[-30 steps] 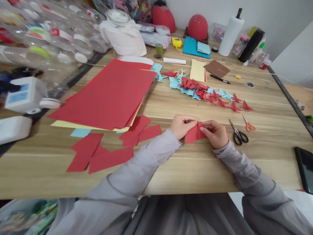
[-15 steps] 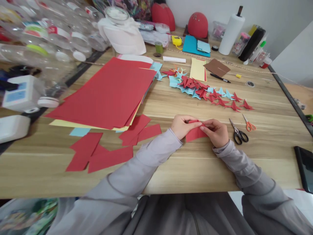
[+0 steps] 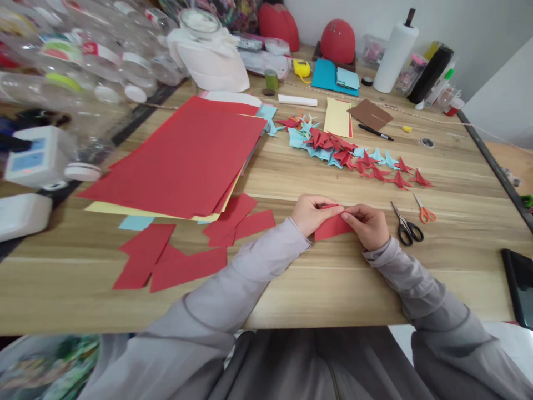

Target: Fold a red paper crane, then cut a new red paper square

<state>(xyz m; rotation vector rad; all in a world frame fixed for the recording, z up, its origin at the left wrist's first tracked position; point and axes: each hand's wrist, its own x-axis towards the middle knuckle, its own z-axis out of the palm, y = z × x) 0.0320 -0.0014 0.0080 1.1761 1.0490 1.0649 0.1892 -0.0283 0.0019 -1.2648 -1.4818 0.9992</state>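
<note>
A small piece of red paper point(image 3: 332, 226) is pinched between both hands just above the wooden table. My left hand point(image 3: 310, 214) grips its upper left part, and my right hand point(image 3: 368, 224) holds its upper right edge, the fingertips of the two hands nearly touching. Black-handled scissors point(image 3: 407, 228) and small orange scissors point(image 3: 426, 213) lie right of my right hand. Left of my left hand are cut red pieces point(image 3: 254, 226), with more red strips point(image 3: 189, 269) farther left. Behind the hands lie several folded red and light blue paper figures point(image 3: 328, 143).
Large red sheets point(image 3: 183, 161) are stacked at the left, beside many plastic bottles point(image 3: 100, 61). A black pen point(image 3: 375, 132), brown paper point(image 3: 370, 114) and yellow tape measure point(image 3: 302, 69) lie toward the back. A phone point(image 3: 520, 286) rests at the right edge.
The red paper between my hands has shifted slightly, and its lower part now looks smoother and narrower at the right. Both hands stay almost in place, still gripping it.
</note>
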